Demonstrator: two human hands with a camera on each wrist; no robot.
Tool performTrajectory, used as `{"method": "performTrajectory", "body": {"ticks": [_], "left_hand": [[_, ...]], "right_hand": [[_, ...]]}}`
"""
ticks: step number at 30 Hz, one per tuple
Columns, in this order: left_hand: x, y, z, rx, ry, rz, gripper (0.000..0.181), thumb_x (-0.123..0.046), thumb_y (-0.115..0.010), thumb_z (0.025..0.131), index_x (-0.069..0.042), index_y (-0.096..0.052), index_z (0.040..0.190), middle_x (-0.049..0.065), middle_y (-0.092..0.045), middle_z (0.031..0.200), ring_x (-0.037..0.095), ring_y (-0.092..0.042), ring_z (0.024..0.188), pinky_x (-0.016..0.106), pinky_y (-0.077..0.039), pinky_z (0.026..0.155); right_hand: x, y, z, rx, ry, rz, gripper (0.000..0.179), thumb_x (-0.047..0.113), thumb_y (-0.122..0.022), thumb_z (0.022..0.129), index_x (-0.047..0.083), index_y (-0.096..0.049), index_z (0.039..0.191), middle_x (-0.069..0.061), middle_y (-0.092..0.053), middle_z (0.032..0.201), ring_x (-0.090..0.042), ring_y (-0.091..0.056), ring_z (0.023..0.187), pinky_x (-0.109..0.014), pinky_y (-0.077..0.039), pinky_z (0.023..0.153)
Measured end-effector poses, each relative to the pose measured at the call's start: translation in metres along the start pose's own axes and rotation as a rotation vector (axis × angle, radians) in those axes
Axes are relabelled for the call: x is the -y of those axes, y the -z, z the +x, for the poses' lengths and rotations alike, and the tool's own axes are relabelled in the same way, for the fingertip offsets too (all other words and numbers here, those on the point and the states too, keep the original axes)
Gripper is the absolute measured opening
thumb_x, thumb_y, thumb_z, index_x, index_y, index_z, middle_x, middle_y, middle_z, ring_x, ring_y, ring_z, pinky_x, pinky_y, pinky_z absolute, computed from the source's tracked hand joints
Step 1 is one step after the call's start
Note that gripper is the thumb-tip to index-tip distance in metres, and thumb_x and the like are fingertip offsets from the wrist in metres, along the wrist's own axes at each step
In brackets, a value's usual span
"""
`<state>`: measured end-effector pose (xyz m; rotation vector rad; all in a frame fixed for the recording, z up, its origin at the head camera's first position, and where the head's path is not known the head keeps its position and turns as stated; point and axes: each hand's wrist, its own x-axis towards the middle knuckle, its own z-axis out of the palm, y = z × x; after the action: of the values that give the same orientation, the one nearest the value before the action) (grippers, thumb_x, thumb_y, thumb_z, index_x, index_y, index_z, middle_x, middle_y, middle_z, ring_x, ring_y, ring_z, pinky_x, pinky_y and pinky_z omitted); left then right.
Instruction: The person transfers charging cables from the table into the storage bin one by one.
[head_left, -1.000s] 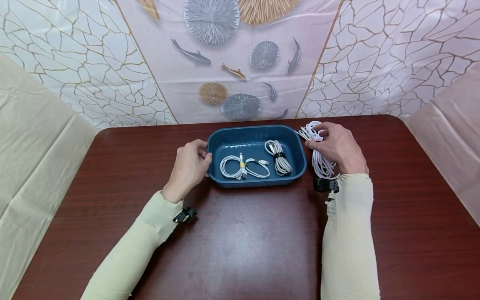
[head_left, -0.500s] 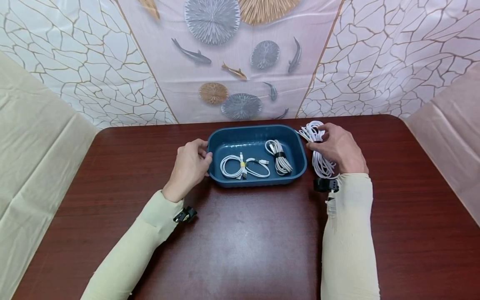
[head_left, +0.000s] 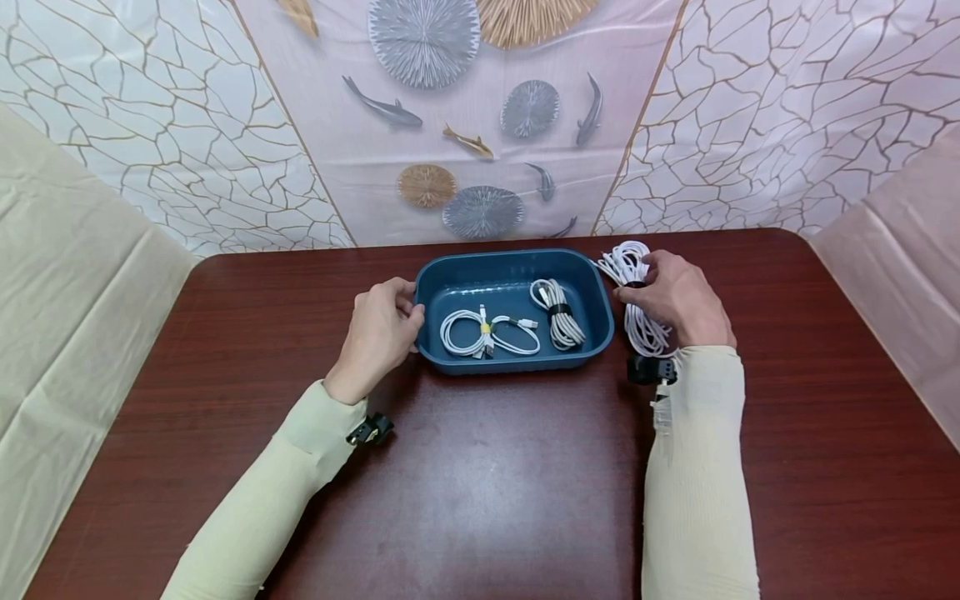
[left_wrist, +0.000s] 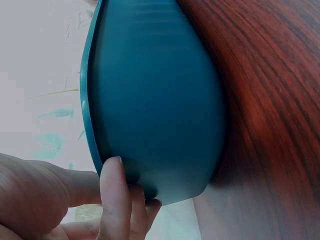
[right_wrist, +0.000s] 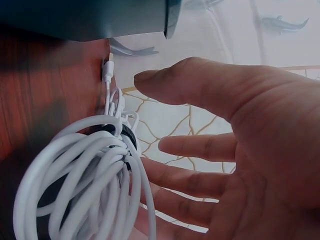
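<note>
At the left end of the dark blue plastic box (head_left: 517,366), my left hand (head_left: 378,333) pinches the rim; the left wrist view shows fingers (left_wrist: 114,195) against the outer wall just under it. Right of the box lies a coiled white cable (head_left: 645,332) bound with a black strap (right_wrist: 128,134). My right hand (head_left: 681,300) hovers over its right side, fingers spread and loosely bent, with the thumb (right_wrist: 165,86) apart from the coil. Fingertips are right at the coil's edge, partly hidden behind it in the right wrist view. A white plug (right_wrist: 108,71) sticks out at the coil's far end.
Inside the box are a white cable with a yellow tie (head_left: 485,329) and a thicker pale cable bundle (head_left: 566,331) with a black strap. Everything stands on a dark red wooden table (head_left: 480,483), near its back edge. A patterned cloth (head_left: 480,108) hangs behind.
My right hand has shifted slightly to the right, its thumb and fingers easing back from the coiled cable. The left hand and the box have stayed put.
</note>
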<state>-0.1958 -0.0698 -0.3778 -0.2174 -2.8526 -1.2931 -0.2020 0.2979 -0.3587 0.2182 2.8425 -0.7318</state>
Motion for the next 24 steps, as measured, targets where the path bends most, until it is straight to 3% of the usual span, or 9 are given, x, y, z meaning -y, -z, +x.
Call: {"method": "performTrajectory", "body": {"ticks": [5,14,24], "left_hand": [[-0.0006,0.0005,-0.0002,0.000,0.001,-0.001,0.035,-0.007,-0.061,0.100,0.007,-0.061,0.132,0.019,-0.069,0.096,0.018,-0.069,0.055,0.026,-0.061,0.052],[0.0005,-0.0009,0.0002,-0.006,-0.009,0.009,0.036,-0.007,-0.062,0.099,0.007,-0.060,0.132,0.018,-0.069,0.096,0.016,-0.067,0.053,0.026,-0.061,0.052],[0.0009,0.0000,0.0001,-0.001,-0.007,0.013,0.036,-0.008,-0.062,0.100,0.006,-0.060,0.133,0.018,-0.069,0.097,0.016,-0.067,0.053,0.026,-0.061,0.053]], "right_hand": [[-0.0009,-0.0010,-0.0003,-0.001,-0.015,-0.004,0.073,0.038,-0.063,0.096,-0.006,-0.039,0.149,-0.031,-0.054,0.133,-0.044,-0.054,0.119,-0.063,-0.051,0.095],[-0.0039,-0.0018,-0.0001,-0.005,-0.023,-0.017,0.052,0.040,-0.063,0.094,-0.004,-0.057,0.121,-0.028,-0.060,0.119,-0.038,-0.056,0.100,-0.046,-0.052,0.070],[-0.0064,-0.0047,0.0022,0.018,-0.021,-0.027,0.047,0.041,-0.061,0.095,-0.003,-0.064,0.114,-0.026,-0.063,0.110,-0.034,-0.057,0.093,-0.040,-0.050,0.065]]}}
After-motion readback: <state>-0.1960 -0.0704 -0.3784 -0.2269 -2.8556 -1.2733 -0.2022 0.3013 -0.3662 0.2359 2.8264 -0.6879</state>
